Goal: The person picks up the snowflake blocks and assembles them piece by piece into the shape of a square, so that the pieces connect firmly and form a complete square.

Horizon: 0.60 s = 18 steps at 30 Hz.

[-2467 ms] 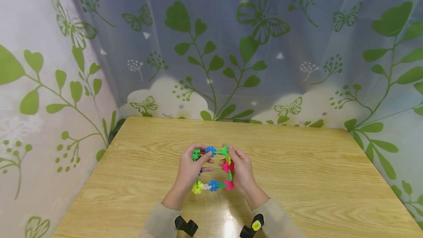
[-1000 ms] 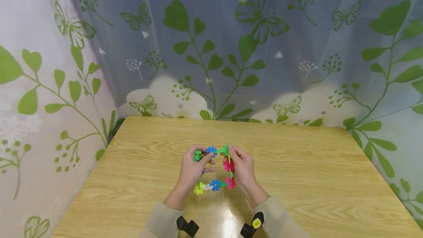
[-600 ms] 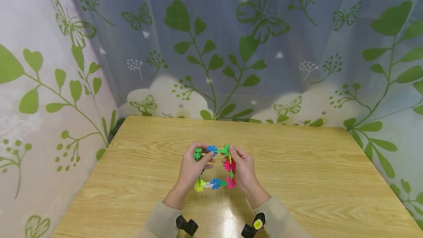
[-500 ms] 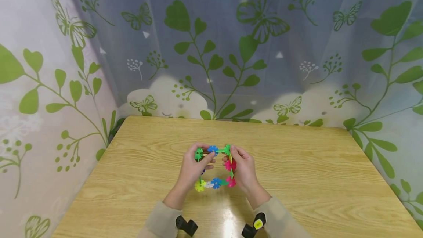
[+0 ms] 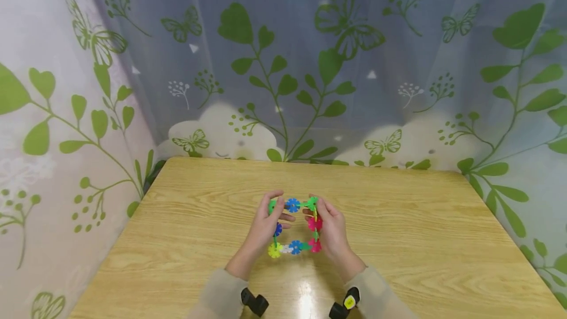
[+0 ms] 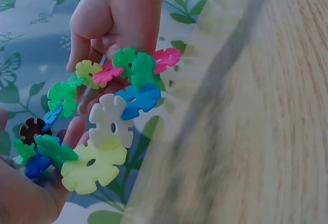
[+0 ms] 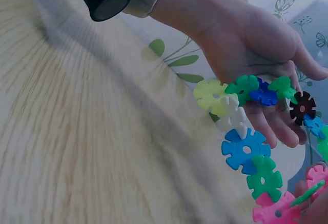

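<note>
A loop of brightly coloured plastic snowflake discs, slotted edge to edge, is held up over the table by both hands. My right hand (image 5: 333, 228) pinches its far right corner, with the thumb on a green disc (image 5: 312, 203). The left side of the loop lies across the fingers of my left hand (image 7: 251, 39), whose thumb stands away from them in the right wrist view. Nearest me run a yellow disc (image 6: 102, 170), a white disc (image 6: 105, 114) and a blue disc (image 5: 296, 247), then a pink corner disc (image 5: 315, 245). Another blue disc (image 5: 292, 205) sits midway along the far side.
The wood-grain table (image 5: 186, 240) extends around both hands. Behind it hangs a curtain (image 5: 283, 112) printed with green leaves and butterflies. Black wrist cameras (image 5: 254, 303) are strapped over the beige sleeves (image 5: 217, 294).
My left thumb has come off the far blue disc and moved left, over the green corner disc. Both hands and the loop have shifted slightly right. The right hand keeps its pinch.
</note>
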### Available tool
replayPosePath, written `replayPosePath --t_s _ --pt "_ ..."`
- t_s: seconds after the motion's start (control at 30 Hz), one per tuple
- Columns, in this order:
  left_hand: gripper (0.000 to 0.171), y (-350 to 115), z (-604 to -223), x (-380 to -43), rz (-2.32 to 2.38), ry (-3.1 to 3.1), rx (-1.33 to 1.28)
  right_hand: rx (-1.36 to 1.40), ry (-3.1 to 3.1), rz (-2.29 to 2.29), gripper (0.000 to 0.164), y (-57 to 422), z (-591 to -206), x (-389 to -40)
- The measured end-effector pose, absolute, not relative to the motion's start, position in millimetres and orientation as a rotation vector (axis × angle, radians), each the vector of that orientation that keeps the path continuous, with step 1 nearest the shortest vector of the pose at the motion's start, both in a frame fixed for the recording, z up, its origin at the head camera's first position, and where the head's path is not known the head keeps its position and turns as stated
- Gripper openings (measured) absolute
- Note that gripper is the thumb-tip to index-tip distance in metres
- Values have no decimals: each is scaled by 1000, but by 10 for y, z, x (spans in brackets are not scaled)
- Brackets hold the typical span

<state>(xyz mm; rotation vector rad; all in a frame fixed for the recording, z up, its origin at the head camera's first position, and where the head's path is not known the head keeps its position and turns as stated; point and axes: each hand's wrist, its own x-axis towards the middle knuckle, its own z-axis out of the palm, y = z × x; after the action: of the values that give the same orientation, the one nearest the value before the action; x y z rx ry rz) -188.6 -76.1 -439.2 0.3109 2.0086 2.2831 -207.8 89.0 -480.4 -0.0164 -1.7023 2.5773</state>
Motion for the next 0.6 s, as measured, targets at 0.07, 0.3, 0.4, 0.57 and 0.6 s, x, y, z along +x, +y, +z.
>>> replayPosePath --t_s 0.07,0.3,0.4,0.57,0.6 --pt "41 -747 -4418 -1904 2277 2005 309 -1 -1753 2542 36 922 -4836 -2074" --pt "48 -689 -4683 -2061 2271 2007 274 -101 -1869 2485 47 995 -4867 -2065" --pt "55 -654 -4760 -2096 2238 2040 259 -133 -1956 2412 51 1040 -4884 -2070" --pt "62 -603 -4825 -2127 2175 2098 252 -116 -2138 2253 57 1146 -4910 -2093" --pt "62 -595 -4834 -2131 2163 2106 250 -100 -2176 2219 58 1168 -4912 -2098"
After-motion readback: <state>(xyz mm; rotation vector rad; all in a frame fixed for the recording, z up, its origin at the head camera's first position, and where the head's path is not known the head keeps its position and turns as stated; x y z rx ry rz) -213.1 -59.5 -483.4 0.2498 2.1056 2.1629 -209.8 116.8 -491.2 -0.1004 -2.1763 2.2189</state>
